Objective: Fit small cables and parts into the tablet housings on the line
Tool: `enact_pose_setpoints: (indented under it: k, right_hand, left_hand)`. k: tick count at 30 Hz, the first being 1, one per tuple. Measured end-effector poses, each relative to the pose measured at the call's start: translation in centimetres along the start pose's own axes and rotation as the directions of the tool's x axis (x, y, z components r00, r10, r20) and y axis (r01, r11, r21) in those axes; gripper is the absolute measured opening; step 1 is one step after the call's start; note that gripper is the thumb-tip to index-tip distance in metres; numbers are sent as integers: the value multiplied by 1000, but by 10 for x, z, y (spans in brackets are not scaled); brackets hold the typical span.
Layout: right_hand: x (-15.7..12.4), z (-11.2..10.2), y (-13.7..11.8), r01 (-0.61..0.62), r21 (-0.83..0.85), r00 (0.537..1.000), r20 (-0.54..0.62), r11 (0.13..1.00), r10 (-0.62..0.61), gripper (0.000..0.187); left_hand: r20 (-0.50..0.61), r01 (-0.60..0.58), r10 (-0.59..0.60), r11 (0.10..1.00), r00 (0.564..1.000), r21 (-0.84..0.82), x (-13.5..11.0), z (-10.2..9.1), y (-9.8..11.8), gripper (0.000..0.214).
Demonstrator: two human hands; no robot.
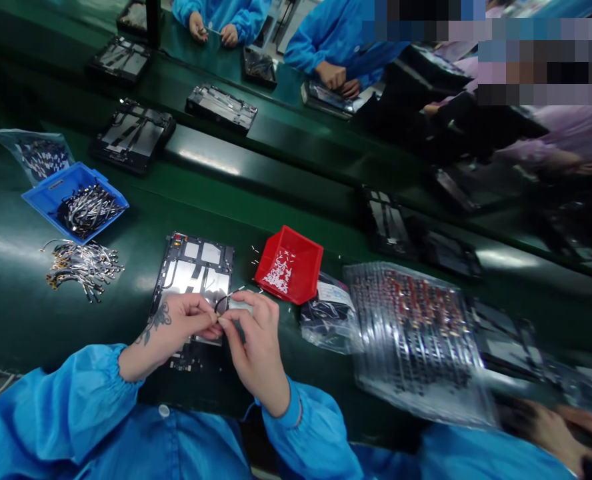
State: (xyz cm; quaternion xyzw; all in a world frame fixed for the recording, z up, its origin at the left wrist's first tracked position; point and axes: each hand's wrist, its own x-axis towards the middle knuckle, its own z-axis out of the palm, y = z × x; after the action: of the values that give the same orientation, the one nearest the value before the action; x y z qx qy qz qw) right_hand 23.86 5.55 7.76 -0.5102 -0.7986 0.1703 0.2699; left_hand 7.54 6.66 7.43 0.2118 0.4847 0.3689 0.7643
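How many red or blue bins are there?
2: the blue bin beyond and left of the left hand; the red bin just beyond the right hand. Others could be hidden.

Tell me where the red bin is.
Near the middle of the head view, the red bin stands on the bench, right of the open device, beyond the right hand and beside the plastic bag.

Blk/slvr device [193, 275], red bin [305, 268], grn bench [101, 327]
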Motion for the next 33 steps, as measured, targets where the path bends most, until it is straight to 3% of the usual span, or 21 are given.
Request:
enact_pose_setpoints:
  k: [6, 17, 21, 24, 28, 31, 33]
  right_hand:
    - [-2, 4, -2, 14, -51, 999, -52, 999, -17, 8]
    - [-2, 13, 4, 86, -165, 960, -251, 983, -126, 11]
    - [-2, 14, 2, 29, -9, 949, -313, 1000, -30, 10]
    - [-2, 17, 1, -87, 197, 949, -282, 977, 141, 2]
    - [0, 14, 7, -265, 548, 930, -71, 793, 361, 23]
    - [9, -4, 13, -315, 659, 921, 39, 683, 388, 27]
    - [19, -22, 16, -317, 667, 922, 52, 674, 383, 26]
  left_hand:
    - [-1, 39, -39, 996, 999, -76, 1, -1, -2, 25]
    - [44, 132, -125, 899, 991, -418, 0, -1, -9, 18]
    - [71, 116, -94, 881, 993, -458, 1, 3, -16, 21]
    - [62, 61, -37, 890, 997, -452, 2, 8, -18, 22]
    - [76, 34, -3, 907, 997, -420, 4, 14, -16, 23]
    - [154, 61, -4, 929, 988, -365, 4, 20, -13, 24]
    - [198, 81, -18, 945, 980, -316, 4, 26, -10, 25]
